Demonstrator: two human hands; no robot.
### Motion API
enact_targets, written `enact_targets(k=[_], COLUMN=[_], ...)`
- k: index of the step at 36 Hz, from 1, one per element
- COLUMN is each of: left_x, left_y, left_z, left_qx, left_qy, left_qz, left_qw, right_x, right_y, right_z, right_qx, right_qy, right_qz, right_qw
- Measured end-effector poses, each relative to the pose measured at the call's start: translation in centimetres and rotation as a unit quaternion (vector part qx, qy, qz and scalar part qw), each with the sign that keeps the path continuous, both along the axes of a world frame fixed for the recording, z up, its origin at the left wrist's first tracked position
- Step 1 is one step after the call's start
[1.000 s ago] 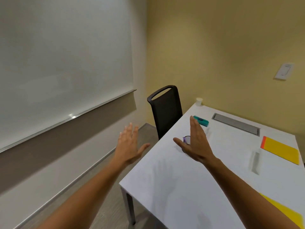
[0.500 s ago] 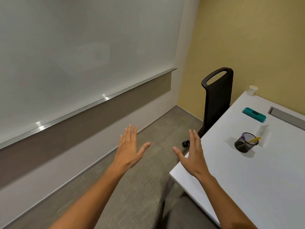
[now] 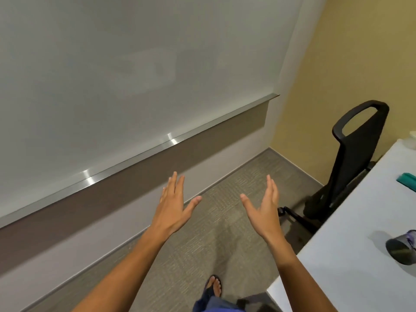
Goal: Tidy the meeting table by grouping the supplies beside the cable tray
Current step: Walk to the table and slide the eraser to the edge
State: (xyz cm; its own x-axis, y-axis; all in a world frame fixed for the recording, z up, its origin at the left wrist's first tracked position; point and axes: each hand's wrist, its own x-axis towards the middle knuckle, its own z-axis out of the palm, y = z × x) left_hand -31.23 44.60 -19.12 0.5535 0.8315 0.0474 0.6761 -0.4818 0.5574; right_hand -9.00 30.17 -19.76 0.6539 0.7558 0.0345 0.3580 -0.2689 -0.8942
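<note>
White and smooth, the meeting table fills the right edge of the view, its near corner just beside the right forearm. On it, cut off by the frame's right edge, stands a dark mesh pen cup with something purple at its rim, casting a soft shadow on the tabletop. Further back lies a teal, flat-sided object (only its left end shows, so I cannot tell what it is). At the far corner a pale rounded thing barely enters the picture; it is too cropped to name.

Both hands are held out over the carpet, well apart from the table and every supply. The left hand shows its back, fingers straight and together, thumb spread, grasping nothing. The right hand is turned edge-on, fingers straight, thumb out, likewise released.

A black chair with a looped handle at the top of its back stands tucked against the table's long side, its wheeled base on the grey-brown ribbed carpet. A large matte whiteboard with a brushed metal ledge covers the left wall; the far wall is mustard yellow. A foot in a dark sandal shows below
</note>
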Motion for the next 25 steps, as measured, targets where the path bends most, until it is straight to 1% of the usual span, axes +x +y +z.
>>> enact_targets(k=[4,12,18,25], left_x=[2.7,11.5,19.7,30.2], left_y=[4.6,11.6,16.5,23.0], left_z=[0.6,3.0,4.0,3.5], left_qx=[-0.035,-0.059,-0.098,-0.103], left_qy=[-0.032,-0.062,-0.093,-0.093], left_qz=[0.005,-0.031,-0.082,-0.186], left_qw=[0.999,0.996,0.987,0.973], right_x=[2.7,9.3,14.0,20.0], right_y=[3.9,9.3,11.6,14.9], right_z=[0.5,2.3,3.4,4.6], right_qx=[0.019,0.039,0.046,0.055], right_qy=[0.019,0.005,-0.006,-0.033], right_qz=[-0.011,-0.04,-0.12,-0.221], right_qw=[1.0,0.998,0.992,0.973])
